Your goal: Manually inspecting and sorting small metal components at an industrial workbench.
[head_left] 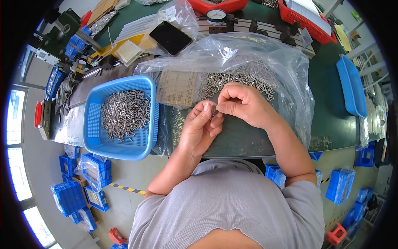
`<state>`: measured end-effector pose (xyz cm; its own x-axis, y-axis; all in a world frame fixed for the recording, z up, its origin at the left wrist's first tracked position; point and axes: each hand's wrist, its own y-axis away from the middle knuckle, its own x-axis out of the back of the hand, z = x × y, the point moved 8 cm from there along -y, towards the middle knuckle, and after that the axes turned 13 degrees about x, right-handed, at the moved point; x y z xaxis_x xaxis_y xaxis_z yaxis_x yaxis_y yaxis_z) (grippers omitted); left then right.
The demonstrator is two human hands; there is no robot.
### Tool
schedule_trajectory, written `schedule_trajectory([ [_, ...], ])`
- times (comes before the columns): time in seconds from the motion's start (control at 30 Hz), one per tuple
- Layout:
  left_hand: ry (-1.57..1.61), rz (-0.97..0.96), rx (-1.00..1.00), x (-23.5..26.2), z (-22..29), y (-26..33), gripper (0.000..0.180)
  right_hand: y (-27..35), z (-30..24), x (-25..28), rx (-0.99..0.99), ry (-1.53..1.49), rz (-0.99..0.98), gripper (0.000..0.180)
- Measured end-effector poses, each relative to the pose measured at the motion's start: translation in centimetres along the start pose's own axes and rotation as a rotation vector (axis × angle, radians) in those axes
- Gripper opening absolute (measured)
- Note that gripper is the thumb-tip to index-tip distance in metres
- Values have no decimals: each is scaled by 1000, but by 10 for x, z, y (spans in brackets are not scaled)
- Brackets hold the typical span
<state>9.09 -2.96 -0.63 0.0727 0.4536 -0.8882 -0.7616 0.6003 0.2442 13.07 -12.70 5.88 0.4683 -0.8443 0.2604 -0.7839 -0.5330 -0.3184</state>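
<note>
My left hand (201, 126) is closed, fingers curled around small metal pieces (214, 113) that look like the pins nearby; the fingers partly hide them. My right hand (245, 104) meets it from the right, thumb and forefinger pinched together at the same pieces. Just beyond both hands, a loose pile of short silvery pins (232, 80) lies on and partly under a clear plastic bag (292, 89). To the left stands a blue plastic basket (92, 135) with many similar pins (124, 114) heaped inside. A worn, written-on brown card (177, 88) lies between basket and pile.
Behind the bag are a black phone (171, 38), a dial gauge (216, 15) on a metal rail and a red basket (304, 20). A blue tray (351, 85) stands at the right edge of the green table (327, 112). Blue crates (70, 203) stack on the floor.
</note>
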Motion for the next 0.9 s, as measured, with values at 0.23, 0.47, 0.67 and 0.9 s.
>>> schedule_trajectory([
  [0.23,-43,-67,34,2,-3,-1,18,-2,-3,-4,32,23,25,15],
  [0.47,-44,29,51,-2,-4,0,22,-3,-7,3,91,115,23,15],
  [0.67,-7,14,-34,1,3,-1,20,-2,-4,15,80,23,80,9],
  [0.9,20,-19,-29,3,4,-2,18,7,4,18,142,724,-112,13],
])
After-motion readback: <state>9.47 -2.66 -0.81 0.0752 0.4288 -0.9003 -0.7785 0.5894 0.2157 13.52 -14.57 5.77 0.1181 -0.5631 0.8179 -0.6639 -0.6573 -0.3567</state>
